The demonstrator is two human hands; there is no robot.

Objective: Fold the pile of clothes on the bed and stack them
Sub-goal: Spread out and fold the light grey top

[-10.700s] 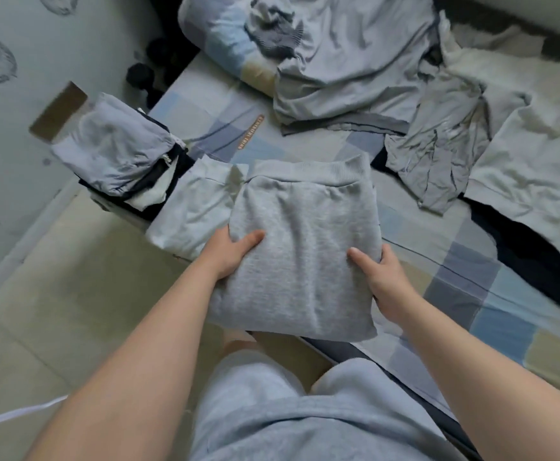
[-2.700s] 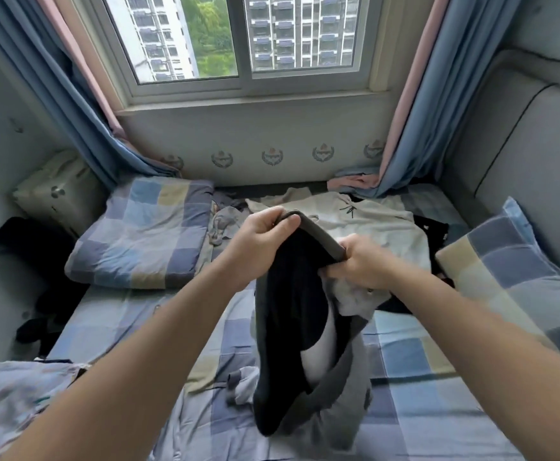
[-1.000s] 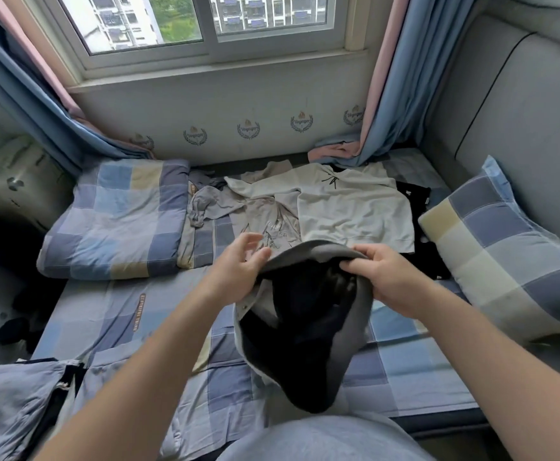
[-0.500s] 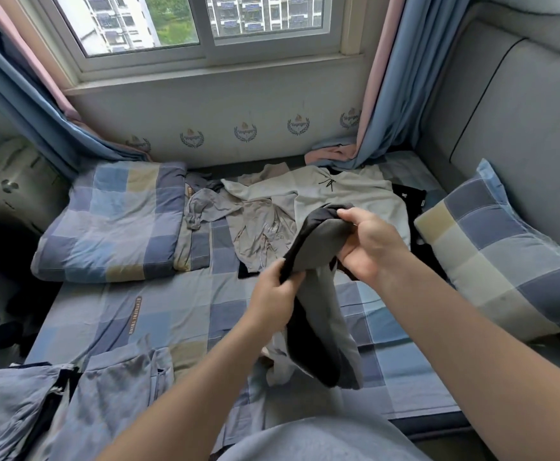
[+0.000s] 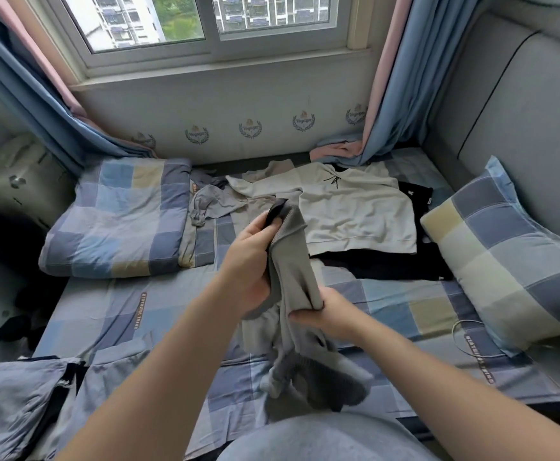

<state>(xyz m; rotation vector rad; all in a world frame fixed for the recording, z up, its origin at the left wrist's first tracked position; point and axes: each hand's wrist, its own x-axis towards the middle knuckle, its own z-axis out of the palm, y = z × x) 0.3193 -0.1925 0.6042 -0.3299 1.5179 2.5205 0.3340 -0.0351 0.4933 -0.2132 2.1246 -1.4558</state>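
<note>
Left hand (image 5: 252, 261) is raised over mid-bed, forearm in from lower left, palm turned right. Its fingers are curled tight round the top edge of the grey garment (image 5: 292, 271). A bit of dark lining pokes out just above the fingertips.

Right hand (image 5: 322, 316) sits lower and nearer, just below-right of the left fingers, forearm in from lower right. Its fingers are closed round the garment's middle, pinching the cloth into a bunch.

Between the two grips the fabric runs near vertical. Below the right fingers the rest hangs down and piles in a dark-grey heap on the bed sheet (image 5: 405, 304), touching it, close to the person's lap.

What the bed holds, relative to the fingers:
- Cream sweatshirt (image 5: 355, 207): lying flat, just beyond and right of the left fingertips.
- Black garment (image 5: 388, 264): under the sweatshirt's near edge, right of both hands.
- Crumpled grey shirt (image 5: 212, 204): beyond-left of the left fingers.
- Folded checked quilt (image 5: 119, 217): well left.
- Checked pillow (image 5: 511, 261): well right, by the grey padded panel (image 5: 521, 111).
- Folded stack of grey-blue clothes (image 5: 12, 404): far left and nearer than both hands, at the bed's near corner.
- Thin cable (image 5: 455, 337): loops on the sheet, right of the right fingers.
</note>
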